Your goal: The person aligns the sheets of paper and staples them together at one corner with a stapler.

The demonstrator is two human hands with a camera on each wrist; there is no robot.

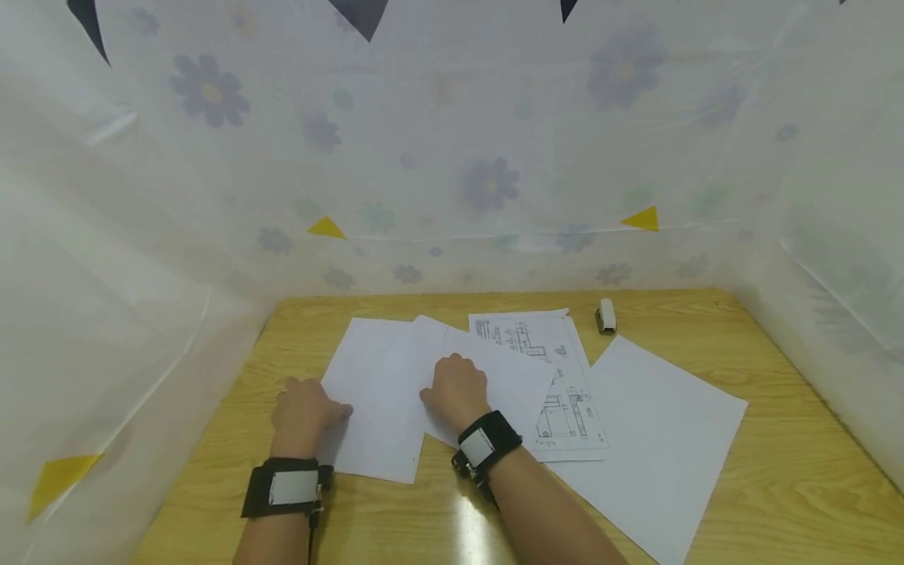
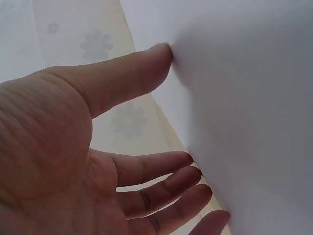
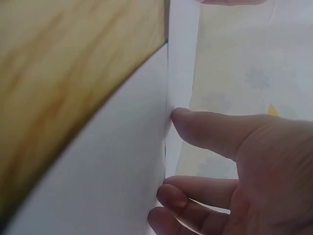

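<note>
My left hand: rests at the left edge of the leftmost blank sheet, thumb tip pressed to the paper, fingers loosely bent with their tips at the edge; I cannot tell whether they get under it
My right hand: lies knuckles-up on the middle blank sheet, thumb and curled fingertips touching the paper; grip not clear, looks like pressing rather than clamping
Leftmost blank sheet: flat on the wooden table, partly under the middle sheet
Middle blank sheet: overlaps the printed drawing sheet on its right
Printed drawing sheet: technical line drawings, lying between the middle sheet and a large blank sheet
Stapler: small, white, near the far edge, well apart from both my hands
Around: flowered translucent curtain on three sides
</note>
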